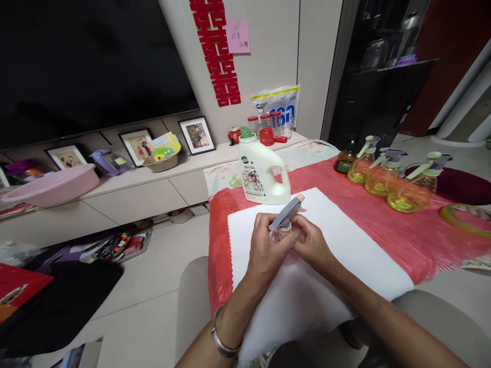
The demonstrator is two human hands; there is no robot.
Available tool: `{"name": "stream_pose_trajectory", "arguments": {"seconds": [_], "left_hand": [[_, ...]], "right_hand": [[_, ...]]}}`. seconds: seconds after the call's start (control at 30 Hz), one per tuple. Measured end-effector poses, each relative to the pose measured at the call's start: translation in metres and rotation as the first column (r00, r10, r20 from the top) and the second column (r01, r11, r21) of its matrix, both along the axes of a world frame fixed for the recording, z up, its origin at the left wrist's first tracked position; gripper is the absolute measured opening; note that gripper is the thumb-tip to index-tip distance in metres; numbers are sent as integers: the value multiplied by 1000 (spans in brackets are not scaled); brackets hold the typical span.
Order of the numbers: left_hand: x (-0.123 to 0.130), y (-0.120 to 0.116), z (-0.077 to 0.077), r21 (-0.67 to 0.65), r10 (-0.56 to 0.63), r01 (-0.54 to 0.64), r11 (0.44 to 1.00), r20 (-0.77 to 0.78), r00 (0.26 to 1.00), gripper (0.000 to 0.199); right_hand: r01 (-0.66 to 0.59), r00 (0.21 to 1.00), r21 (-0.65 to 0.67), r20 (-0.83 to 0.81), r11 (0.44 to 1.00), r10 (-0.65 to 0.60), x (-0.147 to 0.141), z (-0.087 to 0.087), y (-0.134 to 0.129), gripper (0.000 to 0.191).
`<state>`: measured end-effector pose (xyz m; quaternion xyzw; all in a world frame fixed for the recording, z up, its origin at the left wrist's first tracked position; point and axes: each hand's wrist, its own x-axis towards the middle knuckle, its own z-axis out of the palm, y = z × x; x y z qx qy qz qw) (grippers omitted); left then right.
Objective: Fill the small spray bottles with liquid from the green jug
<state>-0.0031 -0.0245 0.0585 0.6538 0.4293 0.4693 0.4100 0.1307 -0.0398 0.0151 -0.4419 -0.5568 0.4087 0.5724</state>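
Close in front of me, a small clear pinkish spray bottle (284, 231) with a grey trigger head (286, 214) and a peach-coloured nozzle is held between both hands. My left hand (264, 246) wraps its left side, fingers near the neck. My right hand (311, 243) grips from the right, its fingers close under the head. The lower part of the bottle is mostly hidden by the hands. Beneath lies a white cloth (337, 230) with a zigzag edge. Just beyond stands a large pale-green handled jug (264, 171), uncapped, with something green in its mouth.
On the red table cover (314, 179), several spray bottles with yellow liquid (408, 194) stand at the right, beside a dark pump bottle (346, 157) and a tape roll (466, 220). Behind are red-lidded jars (265, 122). A pink basin (53, 186) sits on the left cabinet.
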Motion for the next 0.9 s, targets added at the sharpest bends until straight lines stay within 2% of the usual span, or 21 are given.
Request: {"name": "stream_pose_trajectory", "arguments": {"seconds": [0.1, 0.27, 0.43, 0.57, 0.67, 0.8, 0.9], "left_hand": [[2, 4, -2, 23, 27, -26, 999, -19, 999, 21], [-5, 11, -6, 71, -37, 40, 997, -41, 998, 20], [-10, 14, -9, 32, -122, 120, 992, 78, 990, 44], [-8, 14, -12, -4, -165, 168, 986, 165, 972, 40], [-6, 14, -16, -19, -173, 182, 983, 236, 956, 44], [-3, 16, -23, -35, -172, 185, 982, 226, 959, 46], [-2, 17, -24, -81, -170, 191, 978, 217, 961, 40]], "right_hand": [[-79, 996, 4, 32, 997, 79, 1, 3, 0, 43], [-144, 985, -23, 93, 989, 146, 4, 4, 0, 51], [-115, 976, -16, 184, 993, 116, 6, 3, 1, 58], [-58, 961, -15, 272, 998, 60, 7, 5, -1, 61], [-32, 947, -22, 320, 999, 37, 8, 8, -3, 60], [-2, 925, -40, 379, 999, 17, 7, 15, -4, 47], [11, 916, -43, 402, 999, 7, 6, 20, -5, 49]]}}
